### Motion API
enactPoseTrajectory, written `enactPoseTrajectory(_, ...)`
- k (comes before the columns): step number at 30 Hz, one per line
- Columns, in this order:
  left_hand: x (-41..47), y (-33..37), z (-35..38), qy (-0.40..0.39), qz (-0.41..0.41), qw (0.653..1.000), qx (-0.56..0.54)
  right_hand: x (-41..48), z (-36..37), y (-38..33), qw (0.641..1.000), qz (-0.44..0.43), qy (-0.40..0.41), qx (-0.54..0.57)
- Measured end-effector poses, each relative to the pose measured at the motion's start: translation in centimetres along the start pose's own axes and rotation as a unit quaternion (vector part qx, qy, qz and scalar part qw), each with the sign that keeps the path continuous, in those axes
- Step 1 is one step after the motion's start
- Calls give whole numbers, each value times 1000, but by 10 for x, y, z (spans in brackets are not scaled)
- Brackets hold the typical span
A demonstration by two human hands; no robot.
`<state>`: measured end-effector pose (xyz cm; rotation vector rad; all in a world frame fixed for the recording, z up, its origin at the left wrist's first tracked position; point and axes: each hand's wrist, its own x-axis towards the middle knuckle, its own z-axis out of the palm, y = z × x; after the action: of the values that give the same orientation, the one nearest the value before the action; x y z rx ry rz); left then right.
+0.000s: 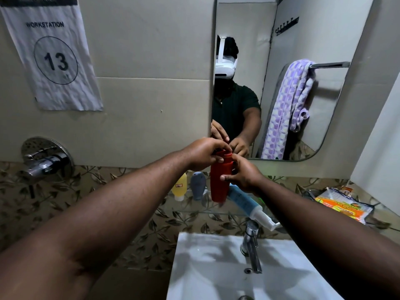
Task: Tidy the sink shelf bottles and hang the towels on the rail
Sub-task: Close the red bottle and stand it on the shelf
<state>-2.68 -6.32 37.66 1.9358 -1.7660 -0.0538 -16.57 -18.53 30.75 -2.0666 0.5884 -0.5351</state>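
Note:
I hold a red bottle upright above the glass shelf. My right hand grips its body from the right. My left hand is closed over its cap at the top. On the shelf a yellow bottle and a grey bottle stand cap down. A blue pump bottle lies on its side, nozzle over the basin. The mirror reflects a purple-and-white towel draped over a rail.
An orange-and-white packet lies at the shelf's right end. Below are the white basin and its chrome tap. A wall mixer sticks out at the left, under a paper sign. The mirror reflects a hook rack.

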Motion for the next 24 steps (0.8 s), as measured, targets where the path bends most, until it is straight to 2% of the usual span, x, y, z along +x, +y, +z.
enactPoseTrajectory(10,-2,2,-3,-14,-10,1000,-6,-2,-1,-5,1000,10,-15,0)
enactPoseTrajectory(16,-8,-1,-3,-10,-6,1000,-2,-10,-14,-4,995,20,-21,-100)
enactPoseTrajectory(18,-11,-2,-2,-3,-2,1000,13,-18,-21,-4,980,14,-15,-197)
enactPoseTrajectory(22,-19,2,-5,43,36,997,45,-39,-19,-2,914,41,-36,-402)
enactPoseTrajectory(24,-23,8,-4,85,64,992,74,-47,-14,4,887,59,-44,-456)
